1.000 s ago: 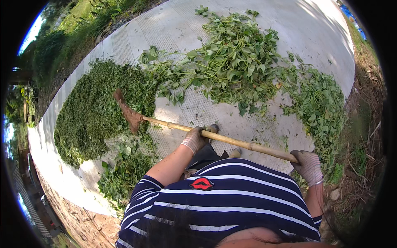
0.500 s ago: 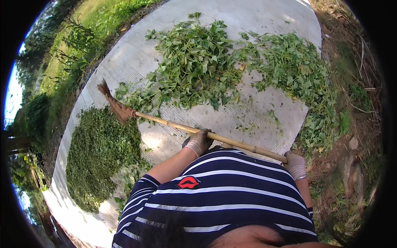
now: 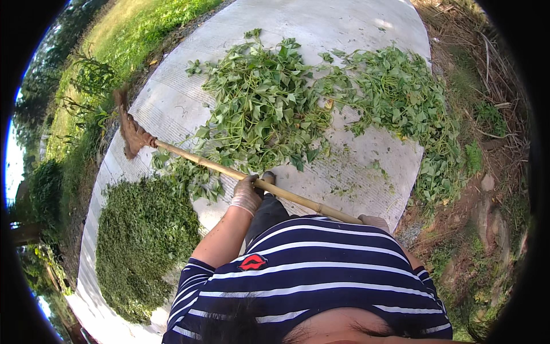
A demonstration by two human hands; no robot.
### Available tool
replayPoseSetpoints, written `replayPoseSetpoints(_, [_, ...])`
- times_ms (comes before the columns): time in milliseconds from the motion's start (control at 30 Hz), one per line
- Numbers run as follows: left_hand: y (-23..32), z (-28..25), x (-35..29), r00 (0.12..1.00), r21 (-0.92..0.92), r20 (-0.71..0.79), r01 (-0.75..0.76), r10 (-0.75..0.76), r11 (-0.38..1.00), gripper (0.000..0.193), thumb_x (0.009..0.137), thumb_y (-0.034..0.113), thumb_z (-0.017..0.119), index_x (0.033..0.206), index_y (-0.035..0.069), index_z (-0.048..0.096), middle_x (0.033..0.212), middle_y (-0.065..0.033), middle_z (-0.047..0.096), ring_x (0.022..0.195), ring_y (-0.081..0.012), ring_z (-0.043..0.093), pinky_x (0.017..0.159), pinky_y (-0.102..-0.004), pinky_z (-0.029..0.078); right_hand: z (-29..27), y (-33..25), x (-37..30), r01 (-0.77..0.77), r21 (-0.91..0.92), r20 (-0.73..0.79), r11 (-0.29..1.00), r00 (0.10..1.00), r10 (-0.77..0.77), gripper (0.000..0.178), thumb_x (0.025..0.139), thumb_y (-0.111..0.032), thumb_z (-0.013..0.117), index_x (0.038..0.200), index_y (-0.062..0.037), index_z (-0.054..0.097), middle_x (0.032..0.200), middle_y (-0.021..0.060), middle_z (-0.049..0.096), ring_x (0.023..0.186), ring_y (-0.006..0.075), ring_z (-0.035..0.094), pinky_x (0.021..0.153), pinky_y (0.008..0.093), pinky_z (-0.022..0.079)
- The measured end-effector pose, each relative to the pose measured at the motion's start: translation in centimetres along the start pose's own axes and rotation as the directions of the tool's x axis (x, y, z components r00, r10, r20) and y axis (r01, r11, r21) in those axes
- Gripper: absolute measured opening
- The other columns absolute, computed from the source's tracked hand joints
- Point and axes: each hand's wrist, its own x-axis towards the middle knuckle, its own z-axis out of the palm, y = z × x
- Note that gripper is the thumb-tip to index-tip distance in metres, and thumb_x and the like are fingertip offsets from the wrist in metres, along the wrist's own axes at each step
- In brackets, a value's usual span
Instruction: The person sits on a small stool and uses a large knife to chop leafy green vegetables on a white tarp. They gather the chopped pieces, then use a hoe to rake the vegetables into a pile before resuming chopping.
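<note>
A long broom [image 3: 200,161] with a bamboo handle slants across in front of me, its brown bristle head [image 3: 135,135] off at the left by the edge of the concrete. My gloved left hand [image 3: 247,194] is wrapped round the middle of the handle. At the handle's near right end, my gloved right hand [image 3: 375,222] grips it, partly hidden by my striped shirt. Beyond the handle lies a heap of leafy green vines [image 3: 260,94]. A spread of finely chopped greens [image 3: 146,241] covers the concrete to the left, below the broom head.
More leafy vines [image 3: 401,92] stretch along the right edge of the pale concrete path [image 3: 338,26]. Dry earth and dead stalks [image 3: 478,74] border it on the right, grass and bushes [image 3: 120,46] on the left. My shoe [image 3: 268,177] is close to the vine heap.
The broom has shifted left, its head moving from beside the chopped greens out to the path's left edge. Both hands moved left with the handle, and a leg and shoe now show.
</note>
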Motion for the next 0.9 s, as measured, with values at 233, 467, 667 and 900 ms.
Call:
replayPoseSetpoints(233, [35.5,7.1,1.2,0.692,0.009,0.103,-0.719,0.715,0.695,0.046,0.096,0.026,0.060,0.138,0.011,0.047,0.134,-0.0056,0.055,0.120,-0.0236,0.054,0.100,-0.0402,0.040,-24.5,-27.0,12.4,0.334,-0.320,-0.824,0.886,0.363,-0.435,0.066,0.080,-0.030,0.076,0.138,-0.0105,0.050,0.125,0.0120,0.054,0.116,0.0311,0.053,0.101,0.0467,0.043])
replayPoseSetpoints(467, [34.3,3.6,7.6,0.716,0.350,0.244,-0.694,0.654,0.629,0.066,0.092,0.021,0.064,0.149,0.015,0.032,0.136,-0.0120,0.055,0.121,-0.0272,0.056,0.095,-0.0382,0.045,-21.6,-24.8,16.1,0.410,-0.253,-0.628,0.876,0.619,-0.471,0.042,0.088,-0.024,0.064,0.128,-0.0113,0.059,0.117,0.0131,0.063,0.113,0.0324,0.059,0.099,0.0472,0.046])
replayPoseSetpoints(667, [24.2,-1.7,15.5,0.976,0.449,-0.080,-0.148,0.205,0.881,0.056,0.088,0.026,0.068,0.139,0.014,0.049,0.131,-0.0073,0.058,0.110,-0.0275,0.060,0.084,-0.0371,0.048,-9.6,-11.2,14.9,0.014,-0.076,0.084,0.997,0.996,-0.008,0.050,0.088,-0.039,0.063,0.131,-0.0136,0.060,0.128,0.0155,0.061,0.120,0.0326,0.058,0.098,0.0439,0.049])
replayPoseSetpoints(900, [19.5,-1.6,15.8,0.898,0.559,-0.253,-0.168,0.360,0.812,0.056,0.088,0.026,0.067,0.138,0.017,0.045,0.122,-0.0059,0.060,0.097,-0.0247,0.061,0.073,-0.0357,0.048,-9.3,-2.0,19.8,0.035,0.030,0.211,0.999,0.977,-0.040,0.049,0.088,-0.041,0.065,0.129,-0.0141,0.062,0.121,0.0175,0.065,0.115,0.0351,0.062,0.099,0.0439,0.049])
